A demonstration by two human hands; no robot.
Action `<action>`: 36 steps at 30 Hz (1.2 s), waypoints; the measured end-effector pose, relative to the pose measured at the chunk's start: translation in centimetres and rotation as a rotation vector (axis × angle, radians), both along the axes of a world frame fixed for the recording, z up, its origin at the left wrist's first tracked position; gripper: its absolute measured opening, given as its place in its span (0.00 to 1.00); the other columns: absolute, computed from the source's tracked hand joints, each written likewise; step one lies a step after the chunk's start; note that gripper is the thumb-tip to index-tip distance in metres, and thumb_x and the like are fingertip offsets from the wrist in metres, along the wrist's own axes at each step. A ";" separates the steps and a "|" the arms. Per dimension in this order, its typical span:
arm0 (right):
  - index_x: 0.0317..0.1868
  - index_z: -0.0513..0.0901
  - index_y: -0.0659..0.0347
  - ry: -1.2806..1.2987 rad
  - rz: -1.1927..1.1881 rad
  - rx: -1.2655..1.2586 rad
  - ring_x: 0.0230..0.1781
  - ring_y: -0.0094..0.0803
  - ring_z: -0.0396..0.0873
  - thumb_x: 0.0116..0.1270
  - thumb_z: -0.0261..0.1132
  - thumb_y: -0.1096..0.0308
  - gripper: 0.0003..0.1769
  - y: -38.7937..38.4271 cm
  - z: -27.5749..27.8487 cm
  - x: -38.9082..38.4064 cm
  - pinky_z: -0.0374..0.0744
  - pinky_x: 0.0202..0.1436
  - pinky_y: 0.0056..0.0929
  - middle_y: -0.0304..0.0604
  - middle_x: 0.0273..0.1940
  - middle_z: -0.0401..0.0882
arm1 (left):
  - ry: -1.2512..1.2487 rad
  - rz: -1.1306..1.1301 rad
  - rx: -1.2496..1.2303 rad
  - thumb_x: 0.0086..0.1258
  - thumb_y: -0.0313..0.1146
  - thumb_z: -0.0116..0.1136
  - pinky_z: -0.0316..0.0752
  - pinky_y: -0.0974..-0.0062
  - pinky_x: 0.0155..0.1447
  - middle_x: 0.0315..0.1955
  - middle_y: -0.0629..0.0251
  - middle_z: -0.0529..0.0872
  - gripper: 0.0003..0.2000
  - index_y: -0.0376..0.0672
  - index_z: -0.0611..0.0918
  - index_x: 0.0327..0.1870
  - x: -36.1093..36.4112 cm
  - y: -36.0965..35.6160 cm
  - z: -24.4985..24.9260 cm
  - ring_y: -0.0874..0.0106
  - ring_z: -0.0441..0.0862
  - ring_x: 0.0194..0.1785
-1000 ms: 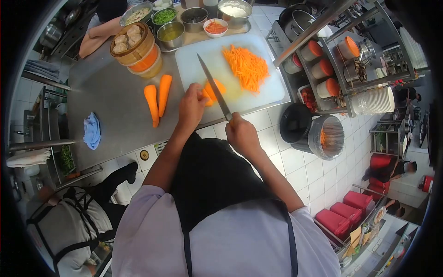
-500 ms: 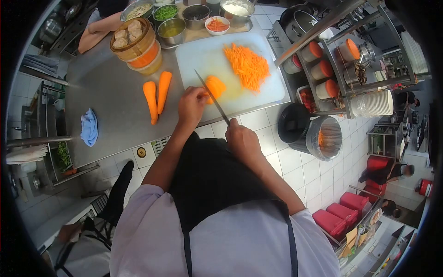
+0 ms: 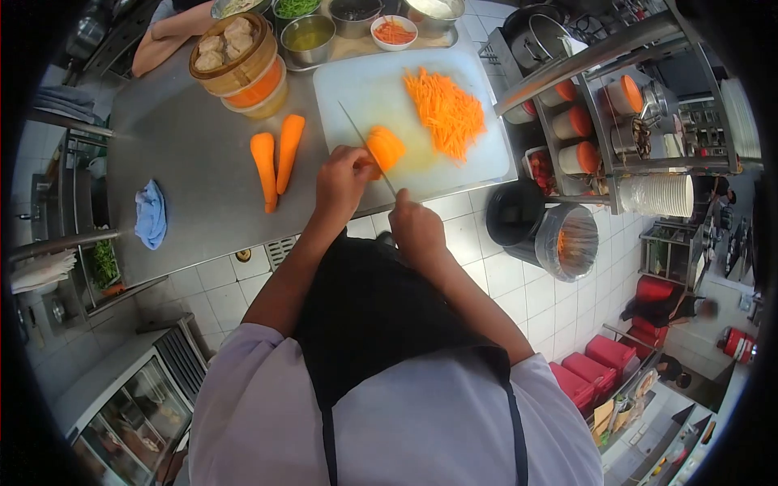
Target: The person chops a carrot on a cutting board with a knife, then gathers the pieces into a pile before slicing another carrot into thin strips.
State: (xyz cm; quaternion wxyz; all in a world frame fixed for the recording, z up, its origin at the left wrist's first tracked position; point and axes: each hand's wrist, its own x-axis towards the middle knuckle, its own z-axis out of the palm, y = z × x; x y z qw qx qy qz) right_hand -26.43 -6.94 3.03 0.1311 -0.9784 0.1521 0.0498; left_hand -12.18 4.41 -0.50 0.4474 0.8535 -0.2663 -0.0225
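Note:
My right hand (image 3: 417, 228) is wrapped round the handle of a knife (image 3: 352, 121), whose long blade points away from me and to the left. That blade rests against sliced carrot (image 3: 386, 147) on a white cutting board (image 3: 336, 85). Just left of the blade, my left hand (image 3: 342, 180) has its fingers curled, pinching a carrot piece that they mostly hide. Farther right on the board lies a heap of carrot shreds (image 3: 446, 113). Two whole peeled carrots, a left one (image 3: 264, 170) and a right one (image 3: 289, 154), lie on the steel table.
A bamboo steamer (image 3: 235, 77) with dumplings stands behind the carrots. Bowls of ingredients, one with red shreds (image 3: 394, 32), line the back. A blue cloth (image 3: 150, 215) lies at left. A lined bin (image 3: 567, 243) and a metal shelf post (image 3: 587, 65) are at right.
The knife's blade has moved slightly along the carrot, with my right hand a little nearer the board. The person at lower left has gone from view. The view has shifted slightly.

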 end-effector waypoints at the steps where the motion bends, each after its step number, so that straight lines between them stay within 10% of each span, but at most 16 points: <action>1: 0.42 0.73 0.64 -0.005 0.009 0.000 0.26 0.49 0.89 0.70 0.62 0.72 0.06 -0.1 -1.0 0.7 0.87 0.29 0.44 0.53 0.25 0.86 | 0.020 -0.003 0.009 0.65 0.25 0.71 0.87 0.67 0.44 0.42 0.60 0.88 0.09 0.39 0.86 0.45 -0.1 0.0 0.1 0.64 0.90 0.41; 36: 0.45 0.74 0.66 0.005 -0.032 0.138 0.25 0.57 0.87 0.70 0.61 0.70 0.09 -0.1 3.7 -2.3 0.84 0.30 0.54 0.59 0.23 0.84 | 0.087 0.032 -0.039 0.63 0.24 0.74 0.84 0.67 0.44 0.40 0.61 0.88 0.08 0.39 0.86 0.41 -0.2 -0.1 0.2 0.66 0.90 0.38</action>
